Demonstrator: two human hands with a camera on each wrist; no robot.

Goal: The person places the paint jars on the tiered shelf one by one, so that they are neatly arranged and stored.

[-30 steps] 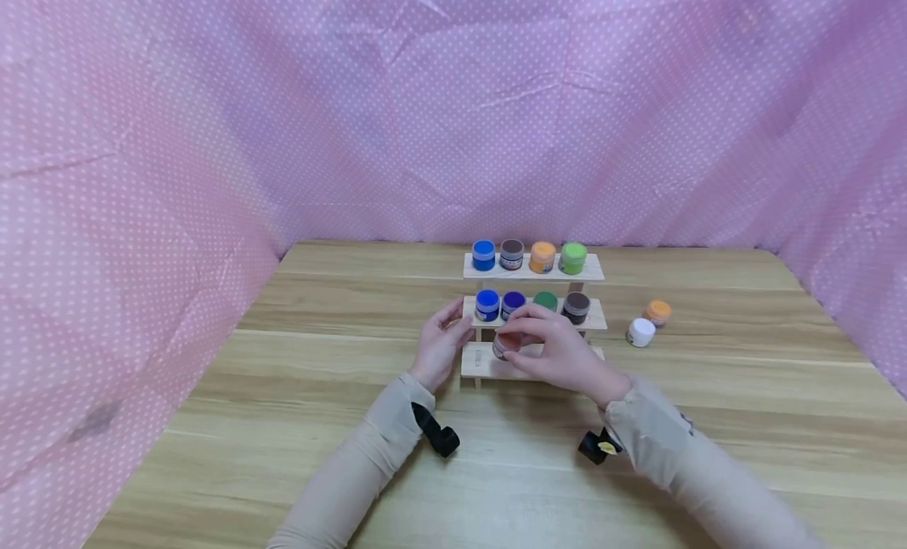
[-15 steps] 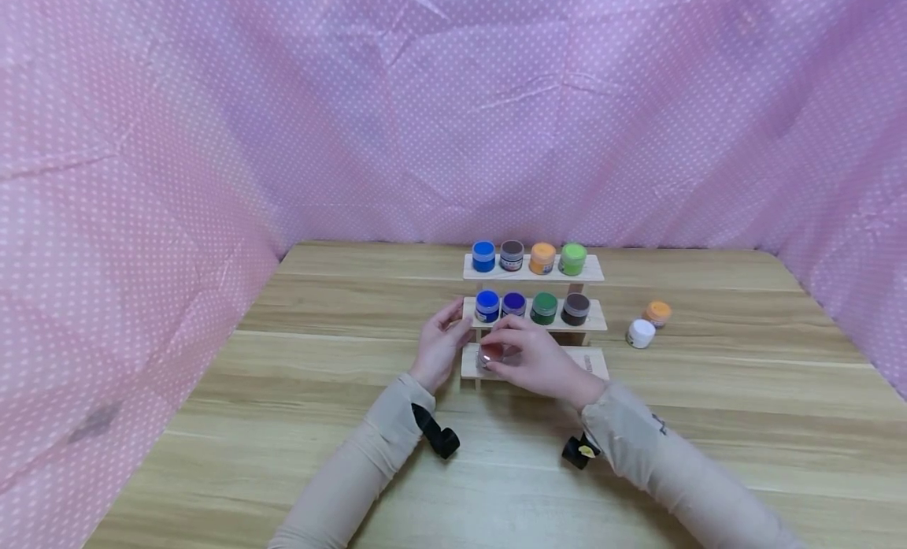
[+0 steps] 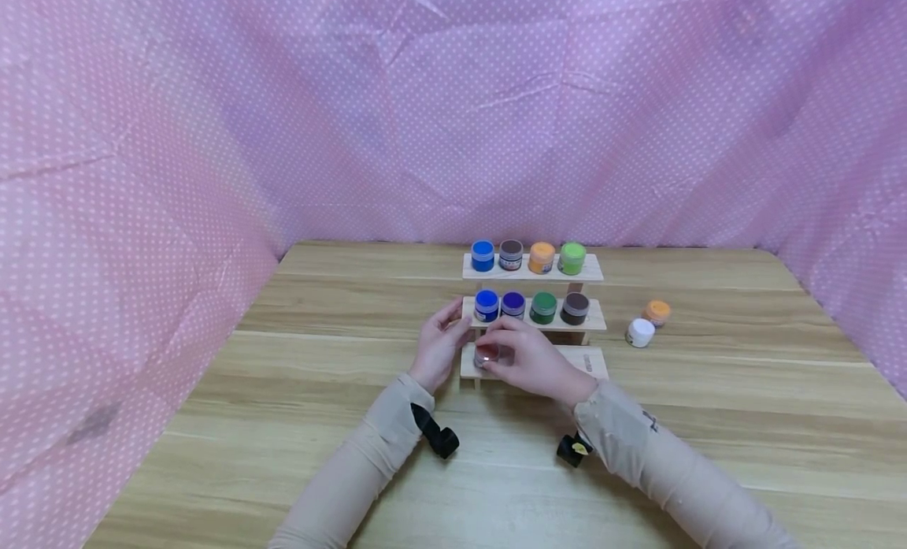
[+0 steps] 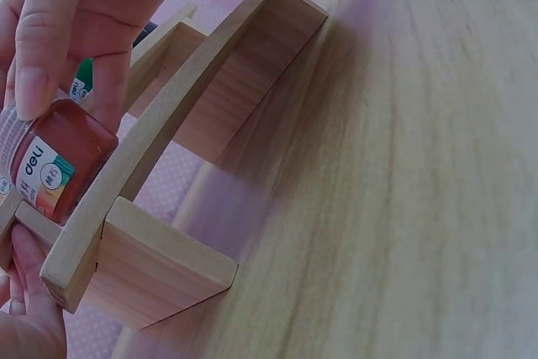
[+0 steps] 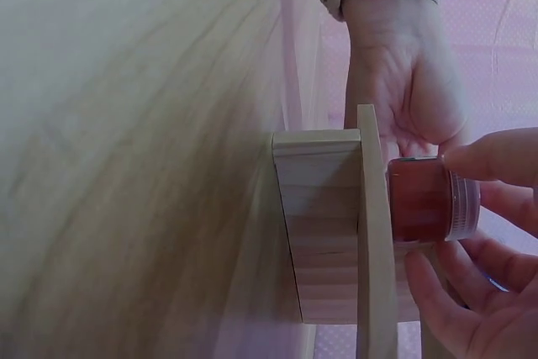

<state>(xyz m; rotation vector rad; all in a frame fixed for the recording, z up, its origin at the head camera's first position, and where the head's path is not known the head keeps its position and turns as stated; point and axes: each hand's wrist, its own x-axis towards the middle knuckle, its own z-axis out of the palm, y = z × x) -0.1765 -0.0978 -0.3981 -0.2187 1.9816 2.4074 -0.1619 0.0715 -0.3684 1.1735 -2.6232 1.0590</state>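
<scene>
A small paint jar (image 5: 420,199) with reddish-brown paint and a clear ridged lid is pinched by the fingers and thumb of my right hand (image 3: 536,361). It sits upright at the left end of the lowest tier of a three-tier wooden display rack (image 3: 585,358). In the left wrist view the paint jar (image 4: 76,157) shows a "deli" label, its base right at the board. My left hand (image 3: 438,352) holds the rack's left side by the middle tier, thumb in front. Part of the jar is hidden behind the right fingers in the head view.
The middle tier carries blue, purple, green and dark brown jars (image 3: 575,309). On the top tier stand blue, brown, orange and light green jars (image 3: 572,258). Right of the rack, a white jar (image 3: 641,332) and an orange jar (image 3: 657,313) rest on the wooden table (image 3: 340,320).
My right hand has moved left and slightly down with the reddish-brown paint jar, to the left end of the lowest tier. My left hand has stayed at the rack's side.
</scene>
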